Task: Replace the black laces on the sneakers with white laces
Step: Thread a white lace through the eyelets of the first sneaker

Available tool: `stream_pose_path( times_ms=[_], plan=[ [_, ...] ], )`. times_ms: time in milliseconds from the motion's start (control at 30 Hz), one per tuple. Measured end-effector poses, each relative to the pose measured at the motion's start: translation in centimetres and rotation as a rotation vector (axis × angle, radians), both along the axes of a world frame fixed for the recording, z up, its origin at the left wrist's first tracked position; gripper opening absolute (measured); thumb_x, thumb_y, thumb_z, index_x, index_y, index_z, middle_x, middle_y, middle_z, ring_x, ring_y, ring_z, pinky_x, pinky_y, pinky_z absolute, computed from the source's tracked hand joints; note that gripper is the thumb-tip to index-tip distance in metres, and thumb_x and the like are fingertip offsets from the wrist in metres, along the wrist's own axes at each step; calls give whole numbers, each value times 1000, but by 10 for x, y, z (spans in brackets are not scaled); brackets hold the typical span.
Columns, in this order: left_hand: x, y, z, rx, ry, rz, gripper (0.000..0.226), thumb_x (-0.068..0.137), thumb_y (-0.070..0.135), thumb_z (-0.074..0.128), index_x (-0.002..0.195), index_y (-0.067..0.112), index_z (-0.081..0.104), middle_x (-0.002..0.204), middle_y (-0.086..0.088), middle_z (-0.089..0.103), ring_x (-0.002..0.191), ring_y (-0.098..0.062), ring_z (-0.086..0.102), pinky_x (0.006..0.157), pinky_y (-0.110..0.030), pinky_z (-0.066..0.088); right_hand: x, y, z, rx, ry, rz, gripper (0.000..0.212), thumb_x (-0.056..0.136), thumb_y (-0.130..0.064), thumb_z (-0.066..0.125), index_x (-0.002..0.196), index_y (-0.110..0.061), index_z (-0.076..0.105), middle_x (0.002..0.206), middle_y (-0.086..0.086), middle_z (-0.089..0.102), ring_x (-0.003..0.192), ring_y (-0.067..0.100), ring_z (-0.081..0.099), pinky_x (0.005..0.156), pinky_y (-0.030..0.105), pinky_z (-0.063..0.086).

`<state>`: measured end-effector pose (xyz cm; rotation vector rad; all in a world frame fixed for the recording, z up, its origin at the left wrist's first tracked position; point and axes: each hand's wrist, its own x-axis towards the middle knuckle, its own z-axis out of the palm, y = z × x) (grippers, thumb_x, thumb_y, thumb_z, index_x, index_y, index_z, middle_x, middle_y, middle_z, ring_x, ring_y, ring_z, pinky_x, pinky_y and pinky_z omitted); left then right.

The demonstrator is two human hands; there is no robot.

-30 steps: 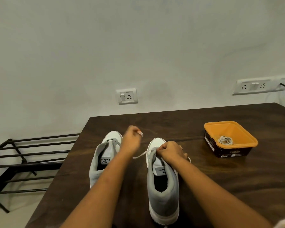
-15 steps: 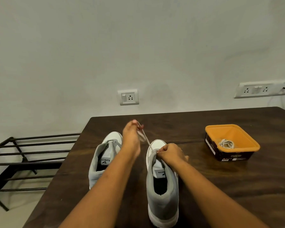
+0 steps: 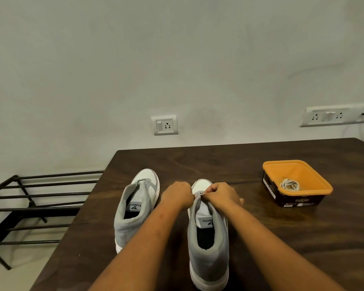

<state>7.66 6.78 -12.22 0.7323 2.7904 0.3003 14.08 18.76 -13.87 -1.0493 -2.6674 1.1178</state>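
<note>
One orange tub stands toward the far right corner of the desk and holds a single coiled lace, pale in colour. Two grey-and-white sneakers stand side by side near the left edge, toes toward the far edge: the left sneaker is untouched, the right sneaker is attended by both hands. The left hand and right hand, fingers curled, meet over its forward eyelets and pinch a short stretch of white lace between them.

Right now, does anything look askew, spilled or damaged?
Nothing stands out. The grey-and-white left sneaker and right sneaker stand upright on the dark wooden table; the left hand and right hand meet at the right one's tongue. A coiled white lace lies inside the orange plastic tub, nothing spilled.
</note>
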Motion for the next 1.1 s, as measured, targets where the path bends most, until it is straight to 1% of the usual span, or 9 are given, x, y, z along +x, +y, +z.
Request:
stream_pose_path(
  times_ms=[100,267,400,500,600,700,800,967,1100],
  plan=[
    [-4,3,-4,48,-28,-38,23,93,23,47,99,13,67,112,-12,65,103,-30,59,83,-34,46,-1,-1,0,1,-10,7,14,78,-37,66,67,-28,66,91,-7,67,95,19,58,96,41,31],
    [1,-2,8,964,-357,335,28,99,14,40,75,15,54,75,-6,56,69,-22,49,64,-31,40,2,2,3,-31,-16,47,10,78,-38,67,75,-29,69,90,-9,67,95,18,57,99,42,35],
    [-3,-11,41,1762,-564,661,19,102,14,36,90,12,50,81,-7,53,76,-20,58,77,-36,51,3,7,5,-167,56,59,8,72,-32,73,73,-24,73,85,-6,70,89,16,63,89,40,52],
    [-7,-27,56,2069,-617,722,26,103,14,32,81,13,47,73,-8,50,63,-18,57,64,-33,55,5,13,6,-250,98,55,5,74,-24,75,76,-20,74,87,-1,72,88,14,64,79,32,55],
    [-15,-40,51,1737,-494,850,27,99,16,40,73,15,48,63,-3,41,50,-14,40,47,-25,39,6,16,6,-255,122,50,7,79,-20,70,73,-21,74,87,-1,72,91,17,65,82,33,54],
    [-20,-47,28,945,-297,692,20,95,24,46,82,11,53,73,-12,52,67,-27,52,66,-33,44,5,19,6,-220,104,64,24,89,-6,54,84,-17,76,101,4,71,101,22,63,86,32,50],
    [-12,-44,4,497,-242,383,19,95,33,51,95,14,52,91,-12,60,80,-25,55,75,-32,46,9,27,6,-147,6,124,26,91,-4,50,96,-11,75,104,7,69,100,23,62,83,31,50],
    [1,-30,0,226,-415,124,47,93,58,40,108,16,55,111,-9,60,95,-23,55,87,-35,44,24,34,3,-43,-74,254,11,88,-20,66,94,-14,72,90,-1,66,86,11,59,78,26,49],
    [11,-17,1,226,-420,65,42,97,52,36,91,16,57,98,-7,62,82,-21,56,73,-30,45,24,29,1,16,-23,215,12,89,-23,65,78,-18,68,89,0,68,83,12,60,69,23,44]
  ],
)
